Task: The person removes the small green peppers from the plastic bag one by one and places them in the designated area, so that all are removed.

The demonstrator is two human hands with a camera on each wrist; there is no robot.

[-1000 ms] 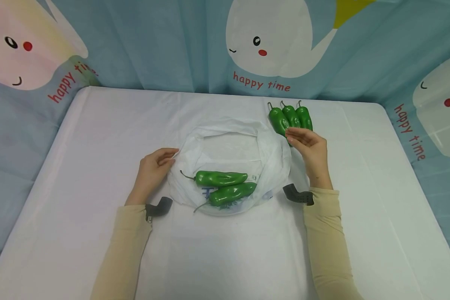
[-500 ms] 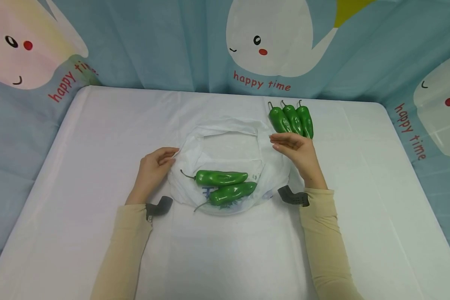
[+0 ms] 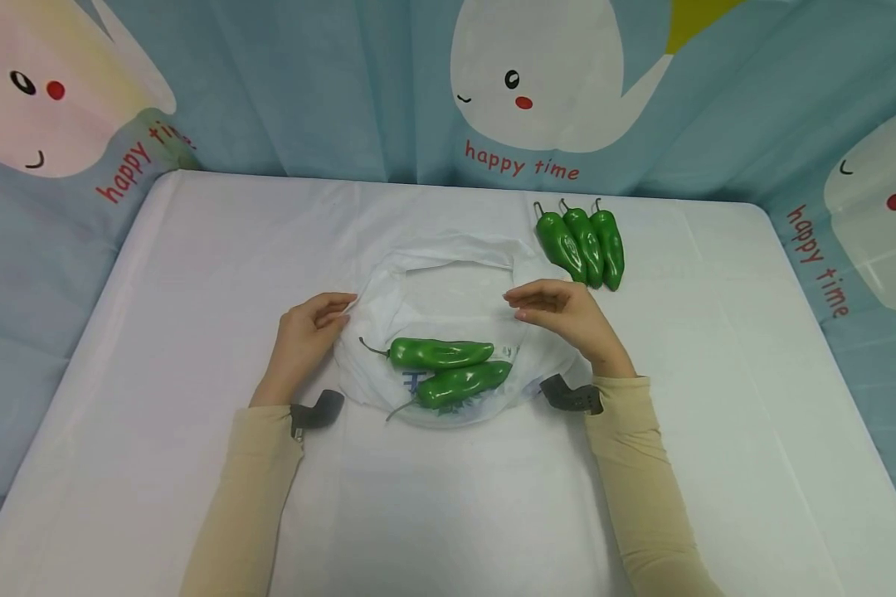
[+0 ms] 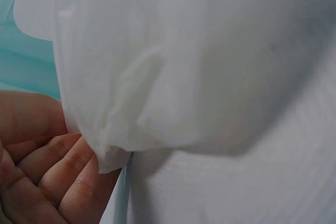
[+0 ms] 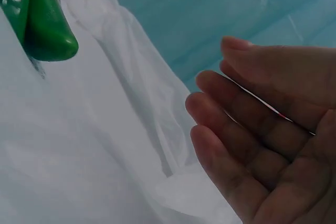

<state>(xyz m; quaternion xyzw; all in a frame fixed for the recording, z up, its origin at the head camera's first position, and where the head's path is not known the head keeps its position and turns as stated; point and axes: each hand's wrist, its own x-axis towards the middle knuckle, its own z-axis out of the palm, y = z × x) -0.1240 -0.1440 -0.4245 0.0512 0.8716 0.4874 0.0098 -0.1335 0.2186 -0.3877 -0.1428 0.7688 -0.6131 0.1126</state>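
Observation:
A white plastic bag [image 3: 455, 286] lies open in the middle of the table, with two green peppers [image 3: 436, 354] inside it near its front. My left hand [image 3: 317, 322] grips the bag's left rim; the left wrist view shows the thin plastic [image 4: 173, 77] tucked against my curled fingers [image 4: 50, 174]. Over the bag's right side hovers my right hand [image 3: 548, 308], fingers relaxed and holding nothing. In the right wrist view its palm [image 5: 268, 145] is bare beside the bag wall [image 5: 89, 145] and a pepper tip [image 5: 47, 32].
Three more green peppers [image 3: 586, 245] lie side by side on the white tablecloth [image 3: 194, 274], just behind and right of the bag. A blue cartoon-print curtain [image 3: 328, 91] hangs behind the table and down both sides.
My right hand has drawn back from the three loose peppers, leftward and toward me, and now hovers over the bag's right rim. It took nothing. The left hand has stayed put.

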